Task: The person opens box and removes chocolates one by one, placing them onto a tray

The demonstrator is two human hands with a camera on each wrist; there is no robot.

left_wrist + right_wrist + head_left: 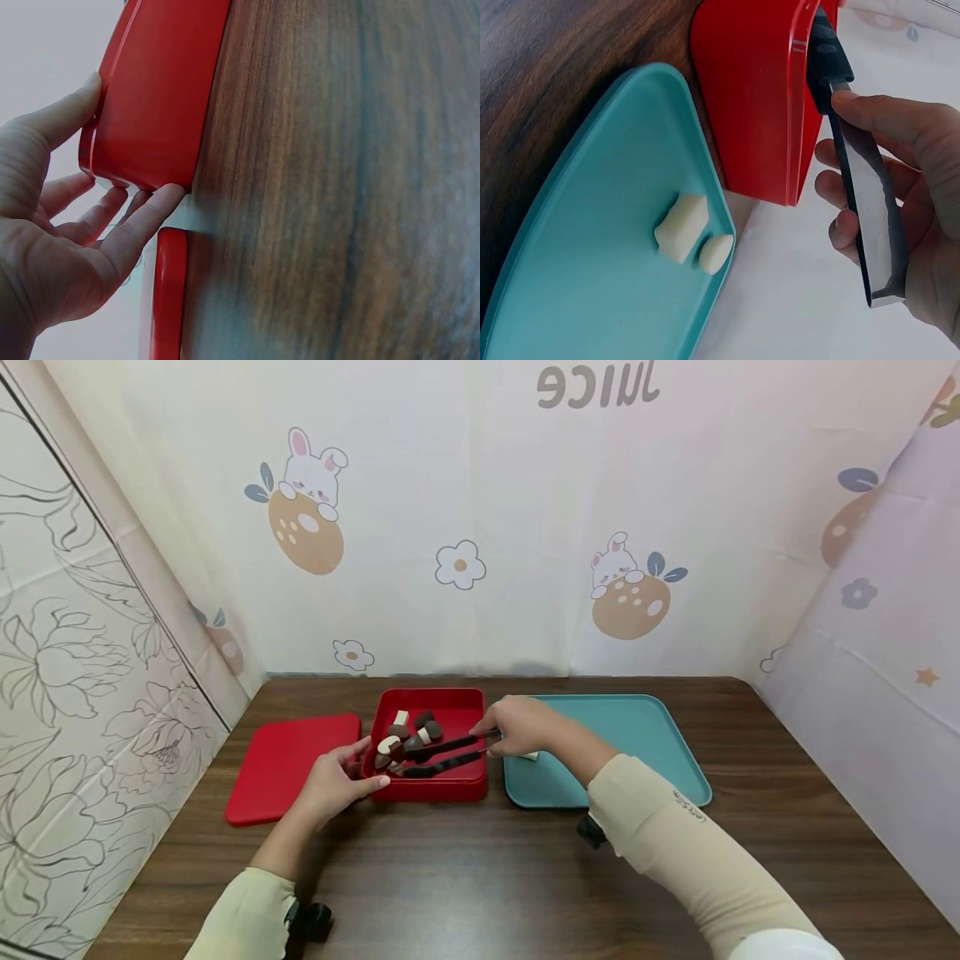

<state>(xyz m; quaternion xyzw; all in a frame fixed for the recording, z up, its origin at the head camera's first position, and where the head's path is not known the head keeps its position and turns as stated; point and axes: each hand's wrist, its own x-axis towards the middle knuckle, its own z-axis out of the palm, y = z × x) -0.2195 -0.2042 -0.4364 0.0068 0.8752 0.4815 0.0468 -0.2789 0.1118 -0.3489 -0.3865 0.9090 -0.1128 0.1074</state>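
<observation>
A red open-topped box (442,791) stands on the table with several brown and cream chocolate-like pieces (398,732) inside, mostly toward its left. My left hand (335,781) holds the box by its near left corner. The thumb lies at the front rim and the other fingers against the side wall (150,105). In my right hand (521,724) is a pair of metal tongs (870,202) with black ends. Reaching over the box's right wall, the tongs lie low among the pieces at the left. What sits between their tips cannot be told.
A teal tray (615,714) lies right of the box, with a cream block (682,226) and a small cream rounded piece (716,253) near its edge. Left of the box is a flat red lid (292,764). A printed curtain (525,610) hangs behind the table.
</observation>
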